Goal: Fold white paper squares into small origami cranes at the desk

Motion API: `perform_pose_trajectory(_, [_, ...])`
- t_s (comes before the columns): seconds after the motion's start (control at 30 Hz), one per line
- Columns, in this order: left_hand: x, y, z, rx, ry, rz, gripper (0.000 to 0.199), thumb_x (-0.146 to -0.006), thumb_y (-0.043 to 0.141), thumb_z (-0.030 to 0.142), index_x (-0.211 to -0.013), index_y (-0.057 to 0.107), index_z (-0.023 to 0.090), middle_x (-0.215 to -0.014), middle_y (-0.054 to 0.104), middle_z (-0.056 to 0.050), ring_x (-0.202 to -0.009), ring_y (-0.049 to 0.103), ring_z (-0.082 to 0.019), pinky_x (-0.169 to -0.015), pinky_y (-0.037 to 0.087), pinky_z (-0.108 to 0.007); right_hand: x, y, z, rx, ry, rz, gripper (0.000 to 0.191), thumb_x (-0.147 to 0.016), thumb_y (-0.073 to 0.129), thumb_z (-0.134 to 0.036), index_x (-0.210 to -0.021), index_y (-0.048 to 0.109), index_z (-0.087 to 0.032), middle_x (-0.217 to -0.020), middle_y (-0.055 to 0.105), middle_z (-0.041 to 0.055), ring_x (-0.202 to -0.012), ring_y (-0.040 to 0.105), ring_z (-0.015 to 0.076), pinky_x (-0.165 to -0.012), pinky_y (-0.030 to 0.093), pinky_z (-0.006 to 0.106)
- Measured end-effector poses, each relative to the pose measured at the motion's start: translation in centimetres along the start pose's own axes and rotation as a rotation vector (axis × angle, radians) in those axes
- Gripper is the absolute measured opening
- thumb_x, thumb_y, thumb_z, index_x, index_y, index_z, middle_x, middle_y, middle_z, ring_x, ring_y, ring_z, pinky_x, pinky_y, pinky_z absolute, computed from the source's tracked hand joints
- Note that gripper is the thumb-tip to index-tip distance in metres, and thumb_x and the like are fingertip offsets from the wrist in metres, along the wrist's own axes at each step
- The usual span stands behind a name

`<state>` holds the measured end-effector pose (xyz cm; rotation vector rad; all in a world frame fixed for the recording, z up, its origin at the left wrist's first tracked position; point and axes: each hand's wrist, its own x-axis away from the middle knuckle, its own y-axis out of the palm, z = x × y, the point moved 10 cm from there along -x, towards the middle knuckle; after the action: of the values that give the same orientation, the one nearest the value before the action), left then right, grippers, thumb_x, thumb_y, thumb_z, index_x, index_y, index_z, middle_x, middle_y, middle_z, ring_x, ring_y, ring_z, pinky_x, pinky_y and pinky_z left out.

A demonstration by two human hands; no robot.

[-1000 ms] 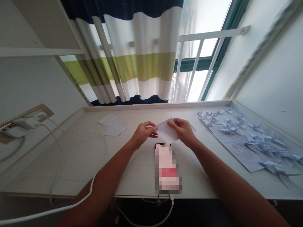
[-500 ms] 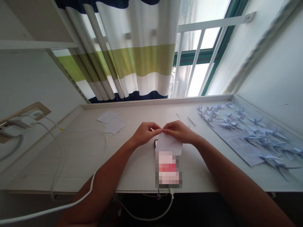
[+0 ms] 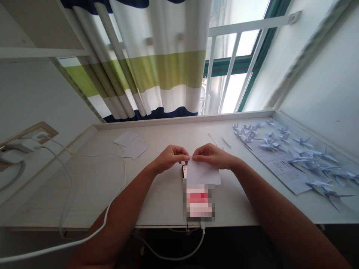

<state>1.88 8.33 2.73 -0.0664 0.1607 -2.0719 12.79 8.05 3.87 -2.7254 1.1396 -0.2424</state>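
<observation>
A white sheet of paper [image 3: 203,175] hangs from my fingertips above a phone [image 3: 199,209]. My left hand [image 3: 174,157] pinches the sheet's upper left corner between thumb and forefinger. Close beside it, my right hand [image 3: 209,154] grips the top edge, its fingers curled. The paper covers the upper part of the phone, whose screen is blurred out; its top left corner shows beside the sheet. A white cable [image 3: 203,228] is plugged into the phone's near end.
Several folded paper cranes [image 3: 272,144] stand at the right, some on a printed sheet [image 3: 280,173]. Loose white papers [image 3: 136,148] lie at the back left, thin paper strips [image 3: 226,142] behind my right hand. A long white cable [image 3: 125,179] crosses the desk [image 3: 92,194] and my left forearm.
My fingertips have parted slightly, the left moving a little left. The sheet has shifted slightly right, uncovering more of the phone's top left corner. The camera view has shifted slightly.
</observation>
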Motion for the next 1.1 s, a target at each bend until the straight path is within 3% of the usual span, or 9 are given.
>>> perform_pose_trajectory(0.27, [0.0, 0.1, 0.0, 0.065, 0.016, 0.000, 0.023, -0.083, 0.074, 0.036, -0.085, 0.075, 0.014, -0.079, 0.071, -0.005, -0.074, 0.063, -0.014, -0.068, 0.047, -0.026, 0.0, -0.2, 0.2, 0.011, 0.035, 0.012, 0.033, -0.084, 0.071, -0.046, -0.087, 0.076, -0.014, -0.084, 0.075, 0.0085, -0.068, 0.067, 0.0174, -0.054, 0.050, 0.027])
perform_pose_trajectory(0.53, [0.0, -0.8, -1.0, 0.168, -0.042, 0.066, 0.029, -0.074, 0.083, 0.030, -0.093, 0.067, 0.015, -0.086, 0.071, -0.004, -0.075, 0.064, -0.014, -0.069, 0.047, -0.026, -0.4, -2.6, 0.4, -0.014, -0.076, 0.243, 0.031, -0.088, 0.067, -0.046, -0.087, 0.071, -0.016, -0.082, 0.074, 0.0080, -0.068, 0.067, 0.0181, -0.055, 0.052, 0.029])
perform_pose_trajectory(0.7, [0.0, -2.2, -0.3, 0.086, 0.058, 0.190, 0.026, -0.076, 0.081, 0.031, -0.080, 0.061, 0.016, -0.073, 0.065, 0.000, -0.066, 0.058, -0.011, -0.061, 0.042, -0.023, -0.3, -3.0, -0.2, -0.047, -0.203, 0.287, 0.030, -0.089, 0.067, -0.042, -0.113, 0.061, -0.024, -0.094, 0.076, 0.0045, -0.073, 0.071, 0.0202, -0.054, 0.054, 0.030])
perform_pose_trajectory(0.83, [-0.1, -1.7, 0.0, 0.017, 0.084, 0.134, 0.022, -0.081, 0.076, 0.034, -0.083, 0.067, 0.015, -0.077, 0.067, -0.003, -0.069, 0.059, -0.013, -0.063, 0.044, -0.024, -0.1, -2.4, -1.2, 0.138, -0.290, 0.250, 0.017, -0.090, 0.066, -0.036, -0.099, 0.072, -0.023, -0.100, 0.076, 0.0057, -0.091, 0.072, 0.0217, -0.080, 0.060, 0.040])
perform_pose_trajectory(0.9, [-0.1, -1.7, 0.2, -0.008, 0.103, 0.127, 0.021, -0.084, 0.073, 0.037, -0.088, 0.070, 0.016, -0.081, 0.069, -0.005, -0.072, 0.061, -0.014, -0.063, 0.045, -0.025, -0.2, -2.4, -1.2, 0.206, -0.302, 0.258, 0.018, -0.090, 0.065, -0.033, -0.100, 0.076, -0.024, -0.102, 0.077, 0.0061, -0.095, 0.071, 0.0220, -0.088, 0.058, 0.043])
perform_pose_trajectory(1.0, [0.0, -2.2, 0.4, -0.080, 0.137, 0.160, 0.023, -0.085, 0.072, 0.037, -0.096, 0.074, 0.018, -0.092, 0.073, -0.007, -0.079, 0.064, -0.017, -0.068, 0.048, -0.027, -0.2, -3.2, -1.1, 0.218, -0.330, 0.346, 0.022, -0.089, 0.065, -0.031, -0.107, 0.078, -0.026, -0.104, 0.077, 0.0059, -0.095, 0.071, 0.0228, -0.086, 0.059, 0.043])
perform_pose_trajectory(1.1, [0.1, -3.8, 0.7, -0.163, 0.180, 0.302, 0.024, -0.080, 0.077, 0.037, -0.096, 0.078, 0.019, -0.092, 0.075, -0.007, -0.078, 0.064, -0.017, -0.069, 0.049, -0.028, 0.1, -4.3, -1.1, 0.203, -0.371, 0.475, 0.022, -0.088, 0.067, -0.033, -0.106, 0.078, -0.027, -0.102, 0.078, 0.0056, -0.094, 0.072, 0.0240, -0.083, 0.061, 0.043])
